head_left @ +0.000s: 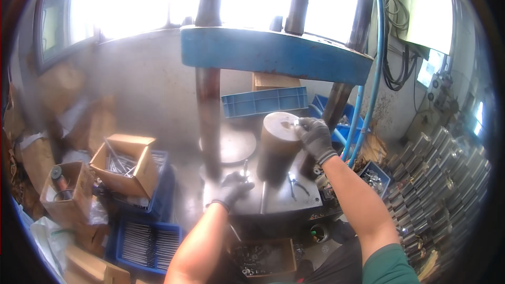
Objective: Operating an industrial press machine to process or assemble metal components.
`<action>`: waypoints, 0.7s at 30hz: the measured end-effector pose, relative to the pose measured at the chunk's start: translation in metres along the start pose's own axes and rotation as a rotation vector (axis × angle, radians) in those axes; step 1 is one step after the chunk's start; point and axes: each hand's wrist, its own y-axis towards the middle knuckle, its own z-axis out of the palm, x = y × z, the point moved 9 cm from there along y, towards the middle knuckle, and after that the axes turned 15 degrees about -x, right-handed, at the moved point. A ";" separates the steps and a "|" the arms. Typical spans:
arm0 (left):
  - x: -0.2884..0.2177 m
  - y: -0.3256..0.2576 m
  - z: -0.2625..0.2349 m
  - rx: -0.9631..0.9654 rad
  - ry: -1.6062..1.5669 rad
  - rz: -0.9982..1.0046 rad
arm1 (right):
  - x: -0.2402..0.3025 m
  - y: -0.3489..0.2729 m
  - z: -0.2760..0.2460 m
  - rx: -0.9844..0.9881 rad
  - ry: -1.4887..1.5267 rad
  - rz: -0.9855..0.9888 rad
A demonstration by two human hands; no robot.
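Note:
My left hand (235, 188), in a dark grey glove, is closed above the metal press table (252, 203). A thin metal rod (245, 166) sticks up from its fingers; its lower part is hidden by the hand. At the top of an upright grey metal cylinder (278, 150), my right hand (315, 139), gloved alike, pinches a small shiny metal piece (296, 122). That piece is close to a dark recess in the cylinder's top face; whether it touches cannot be told. Pliers with blue handles (298, 186) lie on the table, right of the cylinder's base.
A blue press crossbeam (273, 52) spans between posts above my hands. Cardboard boxes (126, 165) and a blue crate of rods (149, 244) stand left. Stacked metal cylinders (442, 179) fill the right side. A box of small parts (263, 256) sits below the table edge.

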 end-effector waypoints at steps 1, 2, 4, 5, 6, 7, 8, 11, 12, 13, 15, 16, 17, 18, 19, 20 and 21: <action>-0.001 0.000 -0.002 -0.017 0.044 0.092 | 0.002 0.000 0.002 -0.005 0.003 -0.008; 0.017 0.009 0.003 -0.017 0.049 0.094 | 0.003 0.000 0.003 -0.011 0.006 -0.015; 0.040 0.032 -0.014 -0.283 0.128 0.357 | 0.012 -0.001 0.011 0.003 0.046 0.011; 0.029 0.031 -0.004 -0.259 0.129 0.371 | 0.001 -0.001 0.006 0.006 0.046 0.049; 0.022 0.022 -0.006 -0.224 0.079 0.316 | 0.002 -0.002 0.002 -0.045 0.077 0.061; 0.016 0.017 -0.006 -0.189 0.030 0.263 | 0.001 -0.005 -0.005 -0.057 0.077 0.068; 0.030 0.033 -0.002 -0.232 0.027 0.338 | 0.005 -0.009 -0.020 -0.117 0.055 0.004; 0.007 0.002 -0.003 -0.263 -0.202 0.091 | 0.017 -0.037 -0.079 -0.098 0.116 0.023; -0.011 -0.014 -0.015 -0.332 -0.118 0.183 | 0.021 -0.053 -0.098 -0.090 0.192 0.063; -0.015 -0.019 -0.015 -0.335 -0.112 0.199 | 0.034 -0.068 -0.128 -0.052 0.177 -0.012; -0.034 -0.032 -0.025 -0.328 -0.514 0.402 | 0.055 -0.092 -0.186 0.045 0.097 -0.153; -0.056 -0.045 -0.024 -0.289 -0.614 0.434 | 0.058 -0.103 -0.212 0.106 0.017 -0.213; -0.074 -0.048 -0.031 -0.344 -0.449 0.629 | 0.053 -0.115 -0.237 0.114 -0.055 -0.238; -0.101 -0.060 -0.028 -0.276 -0.532 0.638 | 0.040 -0.126 -0.260 0.133 -0.127 -0.254; -0.131 -0.069 -0.026 -0.209 -0.614 0.645 | 0.020 -0.136 -0.269 0.317 -0.226 -0.221; -0.164 -0.078 -0.017 -0.200 -0.592 0.606 | 0.001 -0.150 -0.284 0.502 -0.342 -0.180; -0.191 -0.082 -0.012 -0.200 -0.567 0.563 | -0.009 -0.155 -0.302 0.503 -0.345 -0.172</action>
